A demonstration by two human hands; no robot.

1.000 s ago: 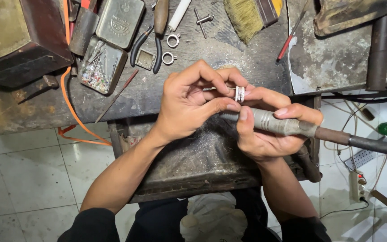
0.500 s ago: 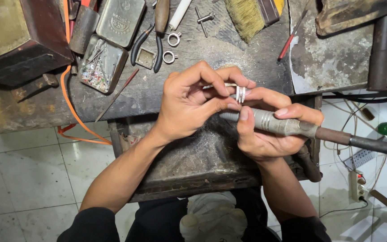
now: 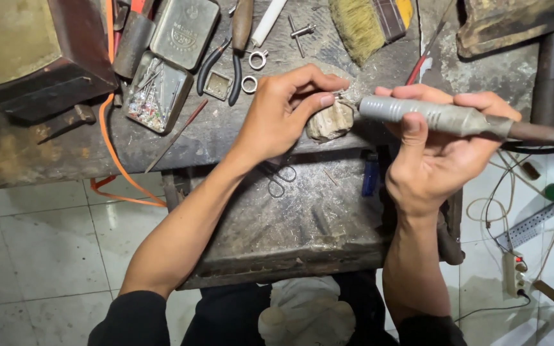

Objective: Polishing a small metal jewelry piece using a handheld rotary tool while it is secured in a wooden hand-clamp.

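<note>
My left hand (image 3: pixel 283 109) pinches a small metal ring between thumb and forefinger; the fingertips mostly hide it. The hand rests against a worn wooden bench peg (image 3: pixel 329 123) at the edge of the workbench (image 3: pixel 226 131). My right hand (image 3: pixel 431 150) grips a grey rotary handpiece (image 3: pixel 431 115) that lies level. Its tip meets my left fingertips just above the peg. A dark flexible shaft (image 3: pixel 540 131) runs off the handpiece to the right.
An open tin of small bits (image 3: pixel 158 93), a closed tin (image 3: pixel 184 32), pliers (image 3: pixel 216 64), two loose rings (image 3: pixel 258 59) and a brush (image 3: pixel 363 22) lie on the bench. Scissors (image 3: pixel 280 179) and a blue lighter (image 3: pixel 370 179) sit in the metal tray below. An orange cord (image 3: pixel 113 147) hangs left; a power strip (image 3: pixel 514 272) lies on the floor.
Both hands have moved up to the bench peg. My right hand has shifted right, so the handpiece now points at my left fingertips from the side. The ring is less visible.
</note>
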